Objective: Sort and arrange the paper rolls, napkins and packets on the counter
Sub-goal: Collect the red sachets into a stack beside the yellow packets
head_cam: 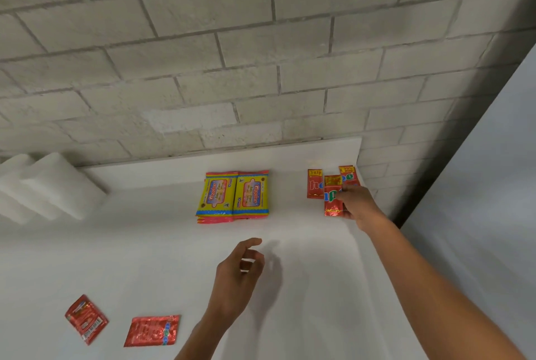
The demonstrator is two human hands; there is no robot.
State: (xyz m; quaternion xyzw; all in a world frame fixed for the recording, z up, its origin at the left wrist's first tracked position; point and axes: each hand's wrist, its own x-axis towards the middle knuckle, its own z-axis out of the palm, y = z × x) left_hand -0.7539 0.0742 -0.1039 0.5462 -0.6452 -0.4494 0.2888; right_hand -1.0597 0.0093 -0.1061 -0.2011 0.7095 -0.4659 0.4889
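R hand [358, 204] is stretched to far R corner of counter [304, 258]; fingers are curled onto a red sachet [333, 195], pinched at its R edge, sachet upright, lower end at or near counter surface — contact can't be told. Two more red sachets are seen w/ it: one just L [315, 184], one behind to the R [348, 176], partly hidden by hand; the three overlap or touch, set near back wall [203, 55].

L hand [242, 268] is held above counter centre, fingers loosely curled, nothing grasped; shadow cast on surface to its R.

Yellow wipe packs [233, 195] are laid side by side, touching, mid-counter toward wall; more packs are stacked under L one, pink edges showing.

Near front L, two red sachets lie flat, apart: one tilted [86, 319], one [152, 330] nearer L forearm.

Far L by wall: white paper rolls [49, 185], grouped, overexposed; count can't be told.
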